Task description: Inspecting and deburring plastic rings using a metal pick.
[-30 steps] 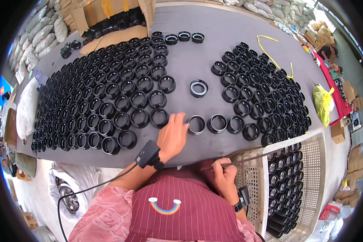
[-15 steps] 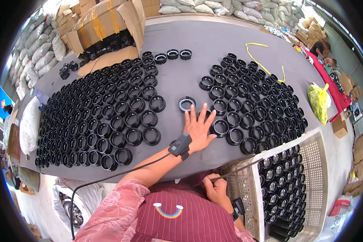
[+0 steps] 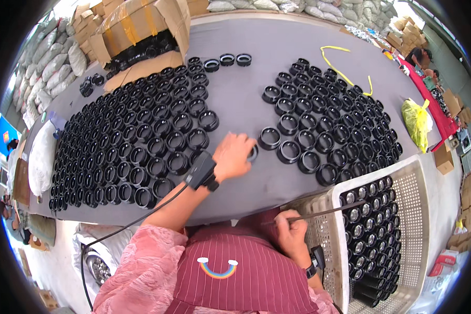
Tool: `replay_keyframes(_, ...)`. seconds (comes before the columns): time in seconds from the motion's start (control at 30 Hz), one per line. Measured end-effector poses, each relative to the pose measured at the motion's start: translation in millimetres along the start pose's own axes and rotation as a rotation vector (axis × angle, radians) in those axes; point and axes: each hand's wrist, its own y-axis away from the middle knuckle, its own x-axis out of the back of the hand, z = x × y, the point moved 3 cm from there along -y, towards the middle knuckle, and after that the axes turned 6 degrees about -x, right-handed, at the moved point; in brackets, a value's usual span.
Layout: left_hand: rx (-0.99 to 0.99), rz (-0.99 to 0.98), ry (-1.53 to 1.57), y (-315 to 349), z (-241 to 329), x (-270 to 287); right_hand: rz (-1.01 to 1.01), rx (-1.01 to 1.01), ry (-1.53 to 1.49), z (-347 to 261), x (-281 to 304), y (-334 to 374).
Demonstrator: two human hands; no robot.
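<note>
My left hand (image 3: 234, 157) is over the grey table top, fingers curled down onto a black ring (image 3: 253, 153) that is mostly hidden behind them. To its left stand many rows of similar black rings (image 3: 182, 122). Another group of rings (image 3: 307, 138) lies to the right, and one ring (image 3: 269, 138) sits at that group's near-left edge. Low at the table's front edge, my right hand (image 3: 292, 230) is closed around a thin dark rod (image 3: 327, 210), which reaches over the rim of a crate.
The off-white plastic crate (image 3: 418, 209) at the right holds upright black cylinders (image 3: 369, 225). An opened cardboard box (image 3: 125, 32) of black parts lies at the far left. A yellow bag (image 3: 416, 123) and a yellow strip (image 3: 334, 67) are on the right side. A cable (image 3: 133, 225) trails from my left wrist.
My left hand has moved left and its spread fingers have curled onto a ring. The pale-lined ring before its fingertips is gone from that spot. My right hand still grips the rod.
</note>
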Motion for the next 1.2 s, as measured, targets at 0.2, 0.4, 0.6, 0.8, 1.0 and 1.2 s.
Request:
replay_keyframes(0.2,-0.327,0.170,0.573,110.5,26.6,-19.6,0.023,-0.027,-0.257,-15.9,-17.3,-17.6)
replay_keyframes(0.4,-0.304,0.410,0.703,144.0,17.5,-43.2,-0.164,0.162,-0.047,-23.2,-53.9,-28.1)
replay_keyframes(0.6,-0.291,0.407,0.744,144.5,15.2,-46.1,-0.179,0.199,0.047,-31.0,-61.1,-28.9)
replay_keyframes(0.8,-0.354,0.442,0.665,142.3,15.2,-48.1,-0.160,0.157,0.068,-27.8,-56.9,-28.7)
replay_keyframes(1.0,-0.371,0.451,0.654,137.5,14.8,-49.1,-0.170,0.195,0.081,-32.1,-59.7,-35.0)
replay_keyframes(1.2,-0.400,0.449,0.645,135.1,12.8,-45.5,-0.225,0.241,0.126,-33.8,-55.7,-39.9)
